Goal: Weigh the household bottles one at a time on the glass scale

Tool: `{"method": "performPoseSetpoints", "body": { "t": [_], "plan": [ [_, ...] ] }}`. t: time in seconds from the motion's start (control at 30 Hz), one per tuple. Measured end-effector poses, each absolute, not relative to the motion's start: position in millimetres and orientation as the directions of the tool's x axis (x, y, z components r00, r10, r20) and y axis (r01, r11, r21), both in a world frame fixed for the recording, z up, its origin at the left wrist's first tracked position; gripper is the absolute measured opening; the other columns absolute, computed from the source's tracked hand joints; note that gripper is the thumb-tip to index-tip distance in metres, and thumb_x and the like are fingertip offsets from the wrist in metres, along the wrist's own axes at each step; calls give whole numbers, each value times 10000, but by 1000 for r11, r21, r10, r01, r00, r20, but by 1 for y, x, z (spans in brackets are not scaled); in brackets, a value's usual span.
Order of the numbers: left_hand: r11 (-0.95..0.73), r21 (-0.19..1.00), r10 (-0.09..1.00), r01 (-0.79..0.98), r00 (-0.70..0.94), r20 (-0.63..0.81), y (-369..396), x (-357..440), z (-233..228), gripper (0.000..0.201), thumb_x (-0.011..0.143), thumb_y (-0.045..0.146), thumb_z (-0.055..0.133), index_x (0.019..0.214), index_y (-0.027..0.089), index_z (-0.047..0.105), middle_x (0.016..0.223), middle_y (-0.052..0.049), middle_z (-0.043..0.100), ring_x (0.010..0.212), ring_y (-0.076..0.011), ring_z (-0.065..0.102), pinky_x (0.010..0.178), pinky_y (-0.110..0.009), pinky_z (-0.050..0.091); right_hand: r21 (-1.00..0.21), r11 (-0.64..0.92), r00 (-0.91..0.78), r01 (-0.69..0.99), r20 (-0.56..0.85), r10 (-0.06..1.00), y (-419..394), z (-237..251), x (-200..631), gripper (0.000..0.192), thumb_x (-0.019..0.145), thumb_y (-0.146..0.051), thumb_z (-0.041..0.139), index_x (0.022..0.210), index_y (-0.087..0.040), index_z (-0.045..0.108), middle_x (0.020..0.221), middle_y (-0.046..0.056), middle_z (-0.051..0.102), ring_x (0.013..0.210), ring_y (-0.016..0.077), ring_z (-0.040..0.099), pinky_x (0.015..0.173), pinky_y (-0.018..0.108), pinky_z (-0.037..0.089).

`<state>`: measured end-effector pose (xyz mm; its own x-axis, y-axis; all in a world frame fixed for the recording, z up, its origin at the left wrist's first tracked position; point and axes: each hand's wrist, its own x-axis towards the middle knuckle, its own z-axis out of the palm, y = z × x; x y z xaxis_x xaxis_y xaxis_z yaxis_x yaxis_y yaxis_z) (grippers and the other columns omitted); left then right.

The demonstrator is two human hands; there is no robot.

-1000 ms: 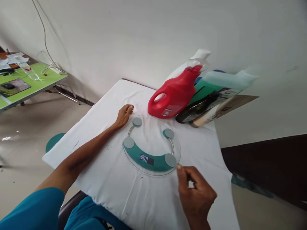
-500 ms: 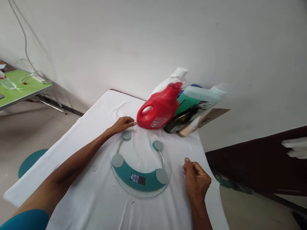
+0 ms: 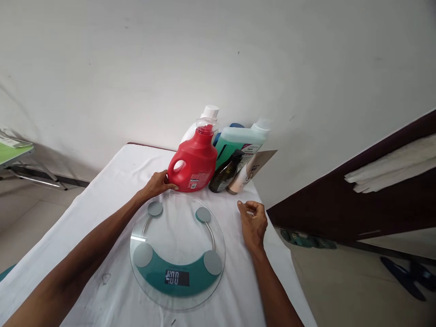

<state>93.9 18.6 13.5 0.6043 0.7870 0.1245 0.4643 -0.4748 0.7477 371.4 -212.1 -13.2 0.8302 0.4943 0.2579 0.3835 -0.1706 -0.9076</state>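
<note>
My left hand [image 3: 157, 185] is at the lower left corner of a red detergent bottle [image 3: 195, 165]. Its thumb lies across the front of the bottle's base, and the other fingers are partly hidden behind it. The bottle stands upright with a clear cap. In front of it lies a round glass scale [image 3: 184, 287] with a teal band, grey pads and a lit display reading 0.0. To the right of the scale, my right hand [image 3: 252, 222] hovers with loosely curled fingers, the thumb apart from them and nothing held.
Behind and beside the red bottle stand a white bottle [image 3: 188, 134], a green-liquid bottle [image 3: 238, 136], a dark pump bottle [image 3: 223, 177] and a beige tube [image 3: 250, 171]. A wall rises behind the white-clothed table [image 3: 116, 168]. Slippers [image 3: 403, 277] lie on the floor at right.
My left hand has closed in on the base of the red bottle, its thumb now over the front. My right hand has moved forward, nearer the bottles. The camera view has shifted right.
</note>
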Motion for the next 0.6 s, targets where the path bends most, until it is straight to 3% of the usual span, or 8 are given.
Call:
{"method": "performPoseSetpoints", "body": {
  "t": [0.13,0.3,0.37,0.47,0.6],
  "plan": [
    [-463,758,800,460,585,134,21,96,14,534,688,615,835,965,199,648,815,-49,752,758,-251,715,679,-327,518,-915,-95,824,391,302,479,-188,-20,385,692,686,-647,778,1153,-213,510,1237,138,592,1082,280,614,879,416,537],
    [-371,822,812,432,581,61,18,83,20,607,669,559,867,1113,201,658,991,-71,773,819,-234,728,732,-335,563,-905,-108,822,412,318,473,-161,-24,401,812,620,-613,803,1242,-218,461,1354,165,528,1217,311,555,993,472,513],
    [-313,854,852,416,520,59,8,69,18,611,714,565,830,1176,205,658,1050,-78,767,826,-219,722,751,-337,577,-913,-103,819,395,299,490,-151,-21,405,831,598,-571,808,1256,-200,462,1367,178,538,1222,315,557,1013,476,497],
    [-263,885,913,384,396,99,-16,45,8,506,803,578,737,1115,183,682,972,-74,761,831,-209,707,793,-338,574,-911,-140,827,387,276,489,-141,-14,404,805,592,-466,823,1251,-149,486,1312,194,595,1161,309,593,1004,456,475],
    [-233,913,935,336,335,115,-42,31,-9,467,867,566,673,1105,166,700,952,-79,757,884,-218,711,833,-338,567,-880,-256,847,400,248,471,-138,-5,403,721,691,-403,812,1265,-75,524,1236,225,628,1104,310,621,941,447,453]
  ]
}}
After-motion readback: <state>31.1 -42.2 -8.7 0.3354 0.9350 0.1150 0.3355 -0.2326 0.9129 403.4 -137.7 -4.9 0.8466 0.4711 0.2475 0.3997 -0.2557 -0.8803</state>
